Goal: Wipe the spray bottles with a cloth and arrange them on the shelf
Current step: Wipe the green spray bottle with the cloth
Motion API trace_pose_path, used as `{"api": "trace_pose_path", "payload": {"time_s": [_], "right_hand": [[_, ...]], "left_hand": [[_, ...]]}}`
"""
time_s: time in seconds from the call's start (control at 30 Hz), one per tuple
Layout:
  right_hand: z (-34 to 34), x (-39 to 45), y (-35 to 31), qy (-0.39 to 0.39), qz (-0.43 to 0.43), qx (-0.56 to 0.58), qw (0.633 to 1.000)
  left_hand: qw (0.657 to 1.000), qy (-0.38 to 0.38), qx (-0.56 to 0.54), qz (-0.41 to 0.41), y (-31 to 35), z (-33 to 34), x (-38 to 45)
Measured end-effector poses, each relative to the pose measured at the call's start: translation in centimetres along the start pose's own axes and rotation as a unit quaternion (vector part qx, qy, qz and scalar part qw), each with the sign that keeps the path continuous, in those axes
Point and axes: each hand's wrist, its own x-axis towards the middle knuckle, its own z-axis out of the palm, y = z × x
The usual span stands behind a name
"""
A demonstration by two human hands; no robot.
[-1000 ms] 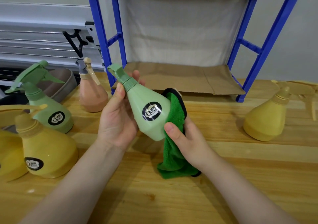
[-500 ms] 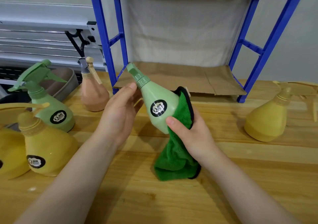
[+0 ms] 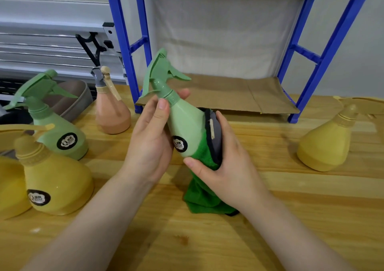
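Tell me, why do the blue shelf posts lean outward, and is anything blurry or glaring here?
Head view: the wide-angle lens splays the blue metal shelf frame toward the edges; the pale green plastic spray bottle in the left hand looks reasonably sharp; light is soft, with faint shadows on the light wooden table and no strong glare.

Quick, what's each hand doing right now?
Left hand: grips the green bottle near its neck.
Right hand: holds the cloth against the bottle.
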Motion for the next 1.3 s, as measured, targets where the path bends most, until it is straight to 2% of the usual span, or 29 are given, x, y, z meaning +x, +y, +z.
{"api": "trace_pose_path", "payload": {"time_s": [0.17, 0.33, 0.57, 0.77, 0.83, 1.0, 1.1, 1.3], "right_hand": [[-0.3, 0.2, -0.3, 0.004, -0.045, 0.028, 0.999], [-0.9, 0.1, -0.4, -0.011, -0.057, 0.049, 0.997], [-1.4, 0.3, -0.6, -0.040, -0.071, 0.066, 0.995], [-0.7, 0.3, -0.4, -0.031, -0.024, 0.141, 0.989], [-0.3, 0.3, -0.2, -0.024, -0.012, 0.155, 0.987], [0.3, 0.0, 0.5, -0.022, 0.012, 0.147, 0.989], [0.1, 0.0, 0.5, -0.029, 0.011, 0.139, 0.990], [-0.1, 0.0, 0.4, -0.049, 0.024, 0.163, 0.985]], "left_hand": [[0.995, -0.074, 0.055, -0.028, 0.0, 0.0, -0.5], [0.973, -0.178, 0.125, -0.079, -0.9, 0.1, -1.3], [0.961, -0.204, 0.159, -0.100, -1.0, 0.3, -1.5], [0.963, -0.194, 0.186, -0.026, -1.6, 0.5, -1.6], [0.967, -0.183, 0.176, -0.023, -1.8, 0.3, -1.5], [0.982, -0.145, 0.102, -0.061, -1.6, 0.1, -1.1], [0.992, -0.094, 0.046, -0.071, -1.4, -0.1, -0.8], [0.999, -0.014, -0.029, -0.044, -0.2, -1.1, 0.4]]}}
